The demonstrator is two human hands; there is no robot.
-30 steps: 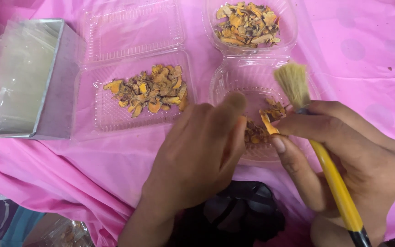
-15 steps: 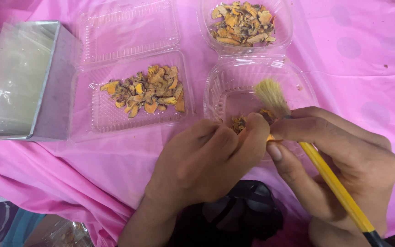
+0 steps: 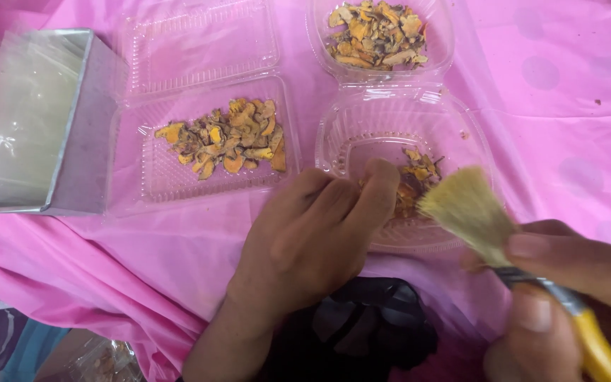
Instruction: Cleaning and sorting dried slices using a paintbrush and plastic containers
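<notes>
i see the left hand [image 3: 312,233] palm down w/ its fingers [image 3: 380,185] curled narrow, tips dipped into the near clear plastic clamshell tray [image 3: 390,120], right on the small heap of orange-brown dried root bits [image 3: 411,187]; can't tell if a piece is actually pinched. right hand [image 3: 567,297] at lower right, fingers wrapped round a brush w/ yellow handle [image 3: 595,346], pale bristles [image 3: 464,209] fanned out just beside the heap, over the tray's near rim. far half of that clamshell [image 3: 380,32] holds more root slices. to the left, a 2nd open clamshell [image 3: 206,134] w/ a spread of slices in its near half. metal box [image 3: 44,120] at far left. all sits on a worktop under pink cloth [image 3: 567,106]. dark bag [image 3: 369,332] by the near edge.
</notes>
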